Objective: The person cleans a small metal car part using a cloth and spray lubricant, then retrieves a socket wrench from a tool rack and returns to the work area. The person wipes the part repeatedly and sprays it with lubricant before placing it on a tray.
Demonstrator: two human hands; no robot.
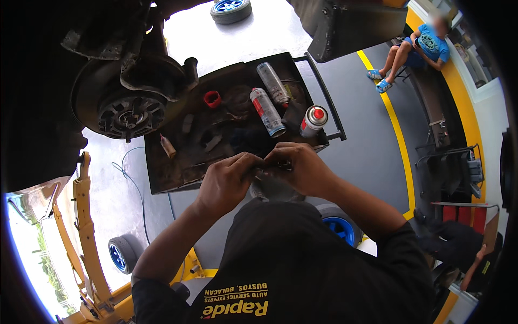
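Note:
My left hand (224,179) and my right hand (303,168) meet in front of my chest, over the near edge of a dark, grimy cart tray (175,177). Fingers of both are curled and pinched around something small and dark; its kind is hidden by the fingertips. Beyond my right hand a spray can (267,112) lies on its side, with a second spray can (273,83) behind it. An upright can with a red cap (314,121) stands at the tray's right edge. A red ring-shaped piece (212,99) and a small squeeze bottle (168,146) lie farther left.
A brake disc with its hub (129,114) hangs at upper left, close to the tray. A yellow lift arm (83,216) rises at left. A thin hose (141,202) crosses the floor near a wheel (124,254). At right, a seated person (431,46) and another person (458,245) are visible.

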